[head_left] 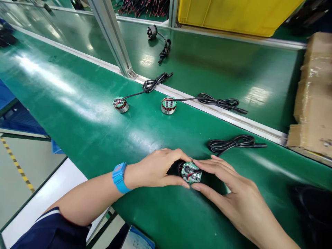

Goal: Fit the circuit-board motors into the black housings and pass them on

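Between my hands is a small round motor with a green circuit board [191,172] on its face, tilted toward me. My left hand [163,168], with a blue band on the wrist, grips the motor's body from the left between thumb and fingers. From the right, my right hand [228,183] pinches the board's edge with thumb and fingertips. A coiled black cable [233,143] lies just beyond my right fingers and seems to lead to this motor; the join is partly hidden.
Two similar motors, a left one [121,104] and a middle one [168,105], stand on the green bench with cables trailing onto the white rail. Another motor [152,32] sits behind the rail, near a metal post [111,34]. A cardboard box [315,97] and yellow bin [228,15] border the back right.
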The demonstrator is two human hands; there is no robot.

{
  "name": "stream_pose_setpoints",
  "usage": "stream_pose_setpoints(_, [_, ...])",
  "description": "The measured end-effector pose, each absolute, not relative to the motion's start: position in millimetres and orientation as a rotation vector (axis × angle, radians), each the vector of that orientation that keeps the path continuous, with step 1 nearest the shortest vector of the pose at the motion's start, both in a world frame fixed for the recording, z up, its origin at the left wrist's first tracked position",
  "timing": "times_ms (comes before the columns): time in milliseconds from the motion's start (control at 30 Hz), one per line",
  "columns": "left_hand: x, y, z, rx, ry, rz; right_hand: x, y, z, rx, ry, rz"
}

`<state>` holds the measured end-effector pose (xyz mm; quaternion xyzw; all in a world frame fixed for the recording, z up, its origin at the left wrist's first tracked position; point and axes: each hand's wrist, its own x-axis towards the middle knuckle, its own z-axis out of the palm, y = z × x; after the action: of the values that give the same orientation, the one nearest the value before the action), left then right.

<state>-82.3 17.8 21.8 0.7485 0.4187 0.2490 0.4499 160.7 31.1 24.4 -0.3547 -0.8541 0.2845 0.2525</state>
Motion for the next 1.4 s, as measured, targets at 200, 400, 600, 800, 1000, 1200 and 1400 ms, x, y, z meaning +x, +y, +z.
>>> stream_pose_setpoints(200, [-79.1, 13.3, 22.6, 1.806, 1.065, 0.645, 158.1, 35.1, 25.1, -0.979, -2.285, 0.781])
stream_pose_setpoints(400, [-78.0, 13.9, 20.8, 1.828, 1.075, 0.679, 157.8, 33.8, 27.0, -0.998, -2.322, 0.692])
stream_pose_setpoints(600, [-89.5, 27.2, 31.0, 1.782, 0.933, 0.54, 155.5, 30.1, 27.0, -1.038, -2.316, 0.657])
stream_pose_setpoints(800, [-93.5, 27.5, 31.7, 1.817, 0.956, 0.55, 154.3, 25.2, 25.7, -1.068, -2.337, 0.59])
stream_pose_setpoints(1000, [-95.0, 31.7, 24.4, 1.852, 0.987, 0.59, 145.7, 18.3, 22.1, -1.104, -2.323, 0.516])
stream_pose_setpoints(1200, [-101.5, 31.2, 27.4, 1.829, 0.934, 0.544, 136.0, 14.4, 14.5, -1.111, -2.27, 0.473])
stream_pose_setpoints(1400, [-95.5, 25.3, 23.8, 1.8, 0.914, 0.631, 128.0, 20.0, 6.1, -1.095, -2.272, 0.456])
